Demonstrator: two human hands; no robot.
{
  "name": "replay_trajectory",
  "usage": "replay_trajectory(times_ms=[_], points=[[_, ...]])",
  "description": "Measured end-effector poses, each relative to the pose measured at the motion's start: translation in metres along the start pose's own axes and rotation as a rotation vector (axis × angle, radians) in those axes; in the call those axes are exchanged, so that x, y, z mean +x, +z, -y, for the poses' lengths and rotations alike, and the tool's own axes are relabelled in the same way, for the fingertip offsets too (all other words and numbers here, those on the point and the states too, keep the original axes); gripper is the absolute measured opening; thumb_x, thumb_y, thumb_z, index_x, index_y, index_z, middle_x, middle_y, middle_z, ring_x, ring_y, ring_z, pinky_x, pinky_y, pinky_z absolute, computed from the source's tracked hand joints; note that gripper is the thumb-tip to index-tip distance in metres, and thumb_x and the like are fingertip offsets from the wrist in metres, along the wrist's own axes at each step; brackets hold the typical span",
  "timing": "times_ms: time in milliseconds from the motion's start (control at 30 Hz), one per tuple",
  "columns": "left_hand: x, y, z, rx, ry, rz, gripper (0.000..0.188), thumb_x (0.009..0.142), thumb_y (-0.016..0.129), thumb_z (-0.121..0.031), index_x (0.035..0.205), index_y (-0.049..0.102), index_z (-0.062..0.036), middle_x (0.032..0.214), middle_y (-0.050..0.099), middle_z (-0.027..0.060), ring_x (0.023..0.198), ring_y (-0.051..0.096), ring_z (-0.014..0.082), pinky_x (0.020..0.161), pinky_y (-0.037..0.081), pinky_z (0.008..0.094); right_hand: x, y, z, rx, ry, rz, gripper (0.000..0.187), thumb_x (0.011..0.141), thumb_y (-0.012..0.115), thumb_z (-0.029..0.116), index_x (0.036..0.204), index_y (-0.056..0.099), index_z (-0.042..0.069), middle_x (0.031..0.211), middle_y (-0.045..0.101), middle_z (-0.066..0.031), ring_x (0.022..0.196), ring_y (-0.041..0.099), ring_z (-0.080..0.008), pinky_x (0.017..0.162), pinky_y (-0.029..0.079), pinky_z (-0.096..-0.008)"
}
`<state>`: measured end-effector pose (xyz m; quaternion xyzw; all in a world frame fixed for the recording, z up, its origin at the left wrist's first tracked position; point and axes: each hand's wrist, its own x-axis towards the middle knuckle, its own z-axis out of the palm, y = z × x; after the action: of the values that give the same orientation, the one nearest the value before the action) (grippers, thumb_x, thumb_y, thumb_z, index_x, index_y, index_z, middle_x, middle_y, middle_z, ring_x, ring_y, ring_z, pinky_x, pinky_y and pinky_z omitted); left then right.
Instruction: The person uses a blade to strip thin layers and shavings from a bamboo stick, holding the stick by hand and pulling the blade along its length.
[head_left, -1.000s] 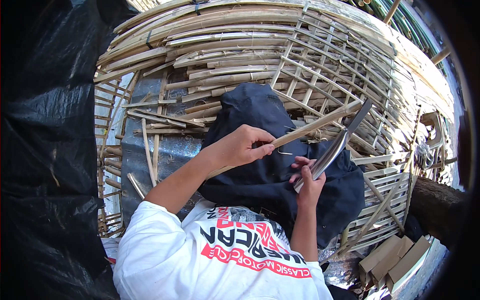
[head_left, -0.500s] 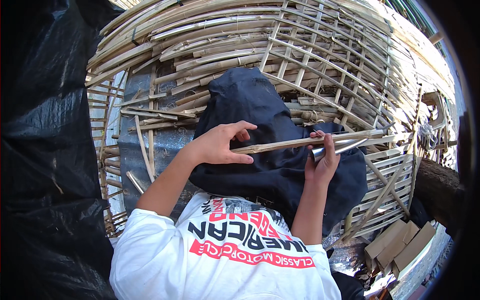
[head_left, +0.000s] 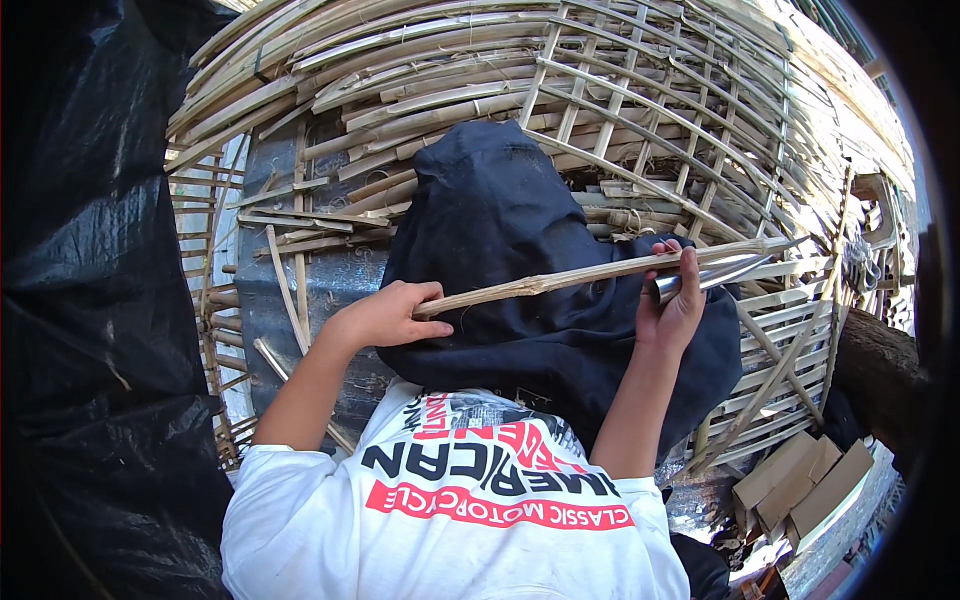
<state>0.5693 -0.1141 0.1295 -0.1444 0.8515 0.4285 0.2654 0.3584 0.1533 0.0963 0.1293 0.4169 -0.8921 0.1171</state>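
Observation:
A long split bamboo strip (head_left: pixel 540 283) stretches across in front of me, its right end tilted up and away. My left hand (head_left: pixel 385 315) is closed on the strip's left end, thumb below and fingers over it. My right hand (head_left: pixel 670 300) grips a knife (head_left: pixel 722 272) with a round metal handle and a long, curved, pointed blade directed to the right. The strip passes through the fingers of that hand, just beyond the blade. Under both hands, black cloth (head_left: pixel 500 215) covers my lap.
Bamboo slats (head_left: pixel 430 85) lie piled along the far side, with a woven bamboo lattice (head_left: pixel 640 110) over them. Black plastic sheeting (head_left: pixel 100 300) hangs at left. Loose strips (head_left: pixel 287 290) lie beside my left arm. Cardboard (head_left: pixel 800 485) and a dark log (head_left: pixel 880 365) are at right.
My left hand has moved left and slightly nearer, closing from a loose, spread pose onto the strip's end. My right hand has shifted right and up a little with the knife.

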Motion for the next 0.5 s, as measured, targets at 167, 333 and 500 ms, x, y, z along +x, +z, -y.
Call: replay_trajectory(times_ms=[167, 333, 500], points=[[-0.002, 0.008, 0.014, -0.183, -0.051, 0.023, 0.036, 0.092, 0.066, -0.033, 0.098, 0.066, 0.0025, 0.066, 0.058, 0.0114, 0.063, 0.054, 0.0183, 0.062, 0.044, 0.0343, 0.006, -0.003, -0.004, -0.070, -0.026, -0.069, 0.029, 0.091, 0.069, 0.017, 0.106, 0.052, 0.000, 0.105, 0.064, -0.0181, 0.091, 0.067, -0.0247, 0.061, 0.056, -0.0293], [-0.001, 0.011, 0.016, -0.194, -0.071, -0.144, 0.035, 0.098, 0.059, -0.031, 0.096, 0.063, 0.0034, 0.062, 0.049, 0.0048, 0.062, 0.044, 0.0125, 0.060, 0.042, 0.0324, 0.004, -0.048, -0.019, -0.438, -0.224, -0.088, 0.020, 0.088, 0.068, 0.003, 0.097, 0.050, 0.005, 0.091, 0.065, -0.0123, 0.074, 0.068, -0.0187, 0.058, 0.057, -0.0287], [0.006, 0.025, 0.025, -0.159, -0.059, -0.280, 0.036, 0.100, 0.054, -0.031, 0.089, 0.058, 0.0032, 0.061, 0.046, 0.0068, 0.062, 0.040, 0.0142, 0.059, 0.040, 0.0339, -0.034, -0.028, -0.025, -0.791, -0.121, 0.151, 0.021, 0.086, 0.072, 0.006, 0.086, 0.051, 0.002, 0.069, 0.056, -0.0004, 0.057, 0.052, -0.0069, 0.051, 0.042, -0.0230]])
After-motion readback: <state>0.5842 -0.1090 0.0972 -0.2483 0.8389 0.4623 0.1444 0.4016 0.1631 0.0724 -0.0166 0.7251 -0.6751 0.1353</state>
